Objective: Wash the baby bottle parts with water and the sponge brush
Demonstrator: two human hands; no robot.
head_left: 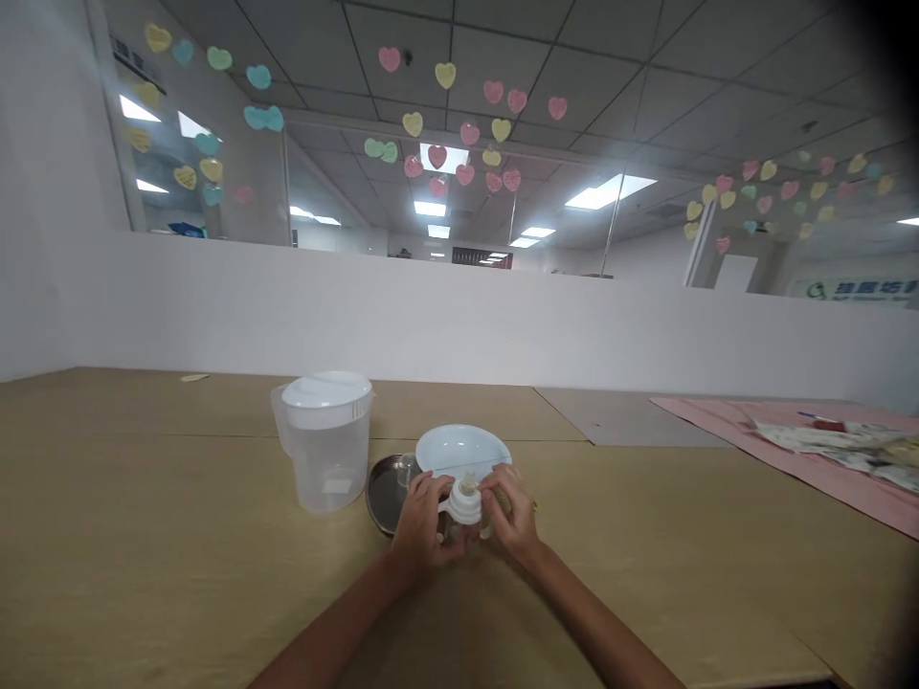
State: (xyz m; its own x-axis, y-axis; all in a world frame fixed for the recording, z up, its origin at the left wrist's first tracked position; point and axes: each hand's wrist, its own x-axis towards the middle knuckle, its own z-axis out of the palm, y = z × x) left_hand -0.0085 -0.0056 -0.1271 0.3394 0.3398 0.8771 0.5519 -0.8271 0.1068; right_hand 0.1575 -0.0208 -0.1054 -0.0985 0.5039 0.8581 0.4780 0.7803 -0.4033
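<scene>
A small clear jar point(463, 532) with a white, stepped, funnel-like plastic top point(465, 505) is held in front of me, above the tabletop. Something pale beige point(469, 484) shows in the top's opening. My left hand point(423, 522) is closed round the jar's left side, its fingers by the top's side tab. On the other side, my right hand point(513, 512) has its fingertips pinched at the rim; what they hold is too small to make out. Just behind is a white oval bowl point(463, 440). A dark round metal tray point(382, 496), partly hidden by my left hand, carries a small clear cup point(407, 469).
To the left stands a translucent lidded pitcher point(330, 459) on the wooden table point(179, 536). A pink cloth point(718, 431) with papers and a pen lies at the far right, near a grey sheet point(632, 418). A white low wall point(431, 325) borders the table's back.
</scene>
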